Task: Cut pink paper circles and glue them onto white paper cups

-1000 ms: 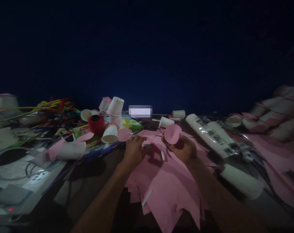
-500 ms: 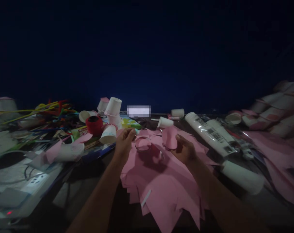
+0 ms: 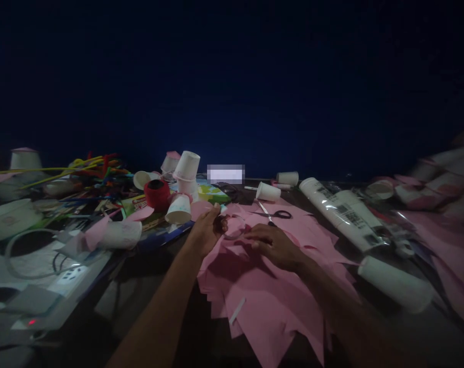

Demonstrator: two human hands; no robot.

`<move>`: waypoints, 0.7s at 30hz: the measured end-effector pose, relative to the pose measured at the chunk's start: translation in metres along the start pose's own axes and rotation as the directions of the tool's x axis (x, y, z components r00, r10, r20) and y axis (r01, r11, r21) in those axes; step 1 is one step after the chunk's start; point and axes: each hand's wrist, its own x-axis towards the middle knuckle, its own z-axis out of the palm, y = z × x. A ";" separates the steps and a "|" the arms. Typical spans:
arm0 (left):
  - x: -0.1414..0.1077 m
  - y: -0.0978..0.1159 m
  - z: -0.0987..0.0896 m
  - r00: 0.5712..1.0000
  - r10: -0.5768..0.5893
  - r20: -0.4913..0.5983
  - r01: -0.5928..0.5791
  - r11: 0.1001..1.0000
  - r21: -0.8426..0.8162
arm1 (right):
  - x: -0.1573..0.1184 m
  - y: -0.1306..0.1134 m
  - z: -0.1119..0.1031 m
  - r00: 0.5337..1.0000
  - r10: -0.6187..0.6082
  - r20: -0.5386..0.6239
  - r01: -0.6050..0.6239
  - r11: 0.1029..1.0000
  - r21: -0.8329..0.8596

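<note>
My left hand point(image 3: 208, 232) has its fingers closed at the left side of a round, thin-rimmed thing point(image 3: 235, 234) with pink showing inside. A small whitish piece point(image 3: 223, 209) sticks up by its fingertips. My right hand point(image 3: 274, 246) comes from the right, its bent fingers meeting the right side of the round thing. What those fingers pinch is hidden. Under both hands lies a stack of pink paper point(image 3: 270, 306) with jagged corners. A pair of dark-handled scissors point(image 3: 281, 214) rests on the paper behind my right hand.
Paper cups point(image 3: 178, 209) and a red spool point(image 3: 157, 194) stand to the left, near colourful pipe cleaners point(image 3: 90, 166). A power strip point(image 3: 69, 276) lies at lower left. On the right are bagged cups point(image 3: 335, 217), a loose cup point(image 3: 395, 283) and more pink paper point(image 3: 439, 240).
My right hand has moved left and down to the round thing. The pink piece it held up is no longer visible in it. The scissors now show. The view has shifted slightly.
</note>
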 end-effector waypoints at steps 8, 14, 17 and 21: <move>-0.015 -0.003 0.010 0.948 -0.131 0.292 0.083 0.982 0.170 | 0.003 -0.006 0.004 0.934 -0.070 -0.350 0.084 0.996 0.024; -0.010 -0.006 0.008 0.959 -0.074 0.274 0.025 0.983 0.181 | 0.001 -0.014 0.005 0.932 -0.008 -0.363 0.063 0.988 0.138; -0.005 -0.003 0.003 0.979 0.031 0.201 -0.049 0.995 0.087 | -0.005 -0.025 -0.005 0.999 -0.023 0.040 0.005 0.918 0.396; -0.002 0.001 -0.001 0.980 0.057 0.189 -0.066 0.997 0.040 | -0.010 -0.033 -0.016 0.705 -0.282 0.651 -0.146 0.840 0.522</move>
